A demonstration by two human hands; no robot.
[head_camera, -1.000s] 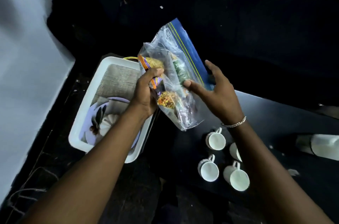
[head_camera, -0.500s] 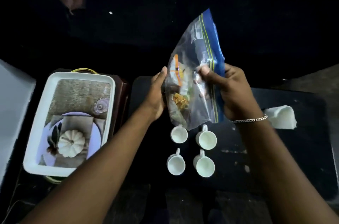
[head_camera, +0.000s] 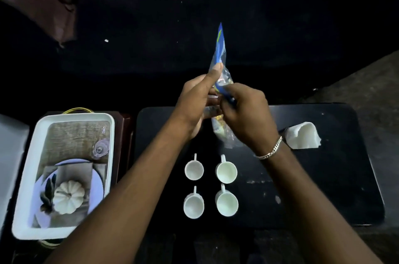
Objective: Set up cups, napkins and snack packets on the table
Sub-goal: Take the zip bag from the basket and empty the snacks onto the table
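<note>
left hand (head_camera: 195, 99) and right hand (head_camera: 246, 112) pinch the bag (head_camera: 220, 54) upright at its seal, likely to open it; cups (head_camera: 210, 186) at 6 o'clock, napkins (head_camera: 303, 135) at 3.

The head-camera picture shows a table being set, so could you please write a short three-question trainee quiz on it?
1. True or false: the four white cups stand in a two-by-two block on the black table.
2. Which holds the clear snack bag? A: left hand only. B: right hand only. C: both hands.
3. Fill in: the white napkin lies on the table to the ___ of the cups.

Key:
1. True.
2. C: the left hand and the right hand both have a grip on it, above the table.
3. Right.
</note>
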